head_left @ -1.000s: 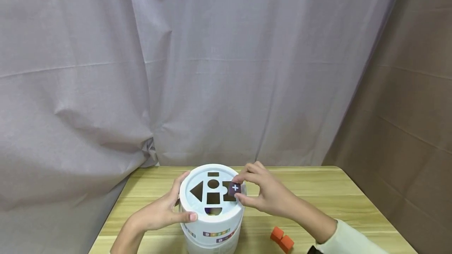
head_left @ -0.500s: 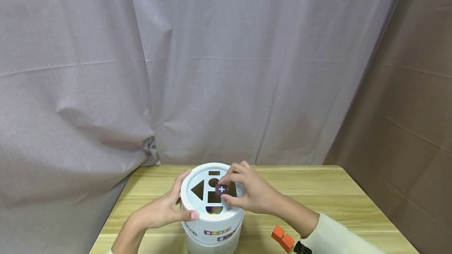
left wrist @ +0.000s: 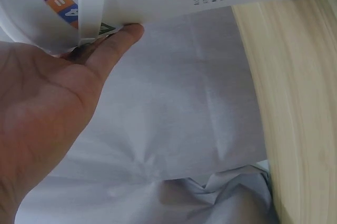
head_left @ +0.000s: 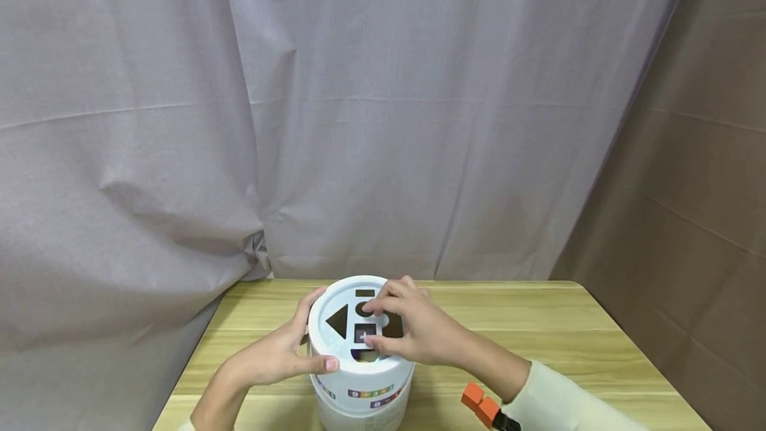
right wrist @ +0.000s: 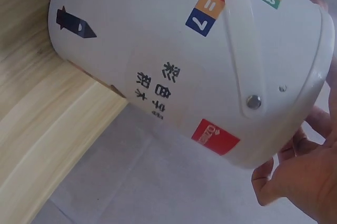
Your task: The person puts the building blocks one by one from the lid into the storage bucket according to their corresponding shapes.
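A white lidded bucket (head_left: 365, 384) stands on the wooden table, its lid (head_left: 323, 338) cut with shaped holes: triangle, circle, square and others. My left hand (head_left: 272, 358) holds the bucket's rim from the left, thumb on the front edge and fingers round the far side. In the left wrist view, its fingers lie against the wall by the white handle (left wrist: 92, 2). Over the lid is my right hand (head_left: 419, 324), thumb and forefinger spread apart. Below them, a dark purple block (head_left: 362, 335) with a white plus shows within the square hole. The right wrist view does not show this block.
Two orange blocks (head_left: 481, 404) lie on the table (head_left: 509, 324) to the right of the bucket, close to the right sleeve (head_left: 556, 398) and a black wrist strap. A grey curtain (head_left: 359, 118) hangs behind the table; a brown one (head_left: 676, 171) hangs at the right.
My right hand has moved left across the lid with the purple block and let it go at the square hole. The block has sunk into the hole. My left hand keeps its place.
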A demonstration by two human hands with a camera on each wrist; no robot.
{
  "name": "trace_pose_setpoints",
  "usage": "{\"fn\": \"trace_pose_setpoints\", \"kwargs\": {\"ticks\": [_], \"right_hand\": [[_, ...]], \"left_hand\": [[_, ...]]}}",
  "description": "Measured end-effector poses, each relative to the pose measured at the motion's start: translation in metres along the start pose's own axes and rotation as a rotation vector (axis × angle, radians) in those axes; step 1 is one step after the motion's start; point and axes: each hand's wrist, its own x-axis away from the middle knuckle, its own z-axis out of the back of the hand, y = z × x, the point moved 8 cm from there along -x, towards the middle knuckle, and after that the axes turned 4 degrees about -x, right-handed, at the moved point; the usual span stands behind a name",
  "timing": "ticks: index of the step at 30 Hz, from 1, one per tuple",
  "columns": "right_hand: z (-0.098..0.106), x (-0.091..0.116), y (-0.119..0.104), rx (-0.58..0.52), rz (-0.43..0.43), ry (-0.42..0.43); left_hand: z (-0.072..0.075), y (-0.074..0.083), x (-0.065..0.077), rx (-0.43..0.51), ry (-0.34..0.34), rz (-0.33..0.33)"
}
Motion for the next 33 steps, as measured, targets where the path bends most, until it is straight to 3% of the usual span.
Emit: {"fn": "trace_pose_setpoints", "kwargs": {"ticks": [4, 11, 19, 23, 33], "right_hand": [[0.012, 0.01, 0.007, 0.012, -0.006, 0.048], [0.043, 0.054, 0.037, 0.068, -0.087, 0.13], [0.07, 0.093, 0.07, 0.162, -0.149, 0.165], [0.066, 0.115, 0.088, 0.187, -0.206, 0.143], [0.029, 0.172, 0.122, 0.211, -0.389, 0.049]], "left_hand": [[0.001, 0.0, -0.001, 0.015, 0.007, 0.006], [0.001, 0.0, 0.0, -0.037, 0.014, 0.01], [0.016, 0.003, 0.0, -0.092, 0.049, 0.028], [0.022, 0.003, 0.002, -0.092, 0.06, 0.031], [0.027, 0.005, 0.011, -0.049, 0.043, 0.013]]}}
